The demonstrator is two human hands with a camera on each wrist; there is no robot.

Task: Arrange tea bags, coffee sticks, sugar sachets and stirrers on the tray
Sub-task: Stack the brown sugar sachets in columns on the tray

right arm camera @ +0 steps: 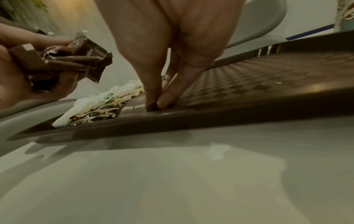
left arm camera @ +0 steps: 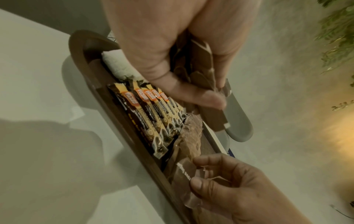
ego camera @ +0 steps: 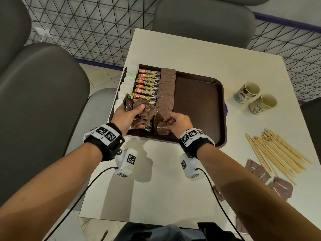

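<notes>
A dark brown tray (ego camera: 199, 101) lies on the white table. Along its left side run white tea bags (ego camera: 127, 80), a row of coffee sticks (ego camera: 147, 84) and a column of brown sugar sachets (ego camera: 166, 91). My left hand (ego camera: 128, 115) grips a bunch of brown sugar sachets (ego camera: 142, 110) above the tray's near left corner; the bunch (left arm camera: 201, 72) shows between thumb and fingers. My right hand (ego camera: 173, 122) pinches one brown sachet (ego camera: 162, 127) at the near end of the column, fingertips (right arm camera: 162, 101) down on the tray floor. Wooden stirrers (ego camera: 278, 152) lie on the table at the right.
Two paper cups (ego camera: 255, 96) stand right of the tray. More brown sachets (ego camera: 271, 180) lie loose near the stirrers. Grey chairs surround the table, and a wire mesh fence stands behind. The tray's right half (ego camera: 199, 94) holds nothing.
</notes>
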